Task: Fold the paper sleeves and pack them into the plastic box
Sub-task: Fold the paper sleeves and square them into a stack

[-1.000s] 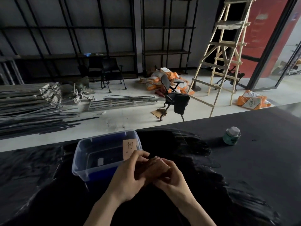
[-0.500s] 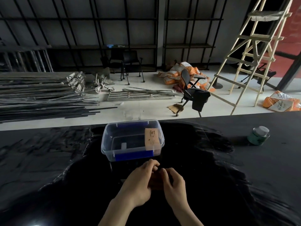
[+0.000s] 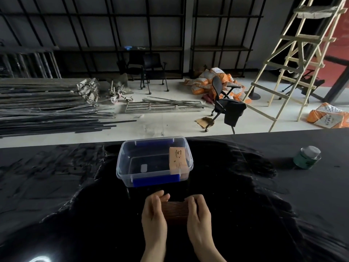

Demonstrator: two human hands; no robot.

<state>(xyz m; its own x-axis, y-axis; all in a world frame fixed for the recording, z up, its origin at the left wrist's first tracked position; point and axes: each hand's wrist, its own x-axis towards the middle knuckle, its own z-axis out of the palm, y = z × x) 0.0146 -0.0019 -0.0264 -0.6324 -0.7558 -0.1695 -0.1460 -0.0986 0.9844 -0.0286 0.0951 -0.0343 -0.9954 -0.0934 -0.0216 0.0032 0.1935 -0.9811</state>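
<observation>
Your left hand (image 3: 154,211) and right hand (image 3: 198,212) curl their fingers onto opposite ends of a brown ribbed paper sleeve (image 3: 175,209), held between them just above the black table (image 3: 75,205). Just beyond, the clear plastic box (image 3: 124,167) holds a printed sleeve (image 3: 178,159); its writing is unreadable.

Dim foreground, brighter pale floor (image 3: 151,127) beyond, bottom-left glare, wide-angle bending at edges

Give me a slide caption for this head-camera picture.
Both hands, left and right, hold a brown paper sleeve before a clear plastic box containing one sleeve.
</observation>
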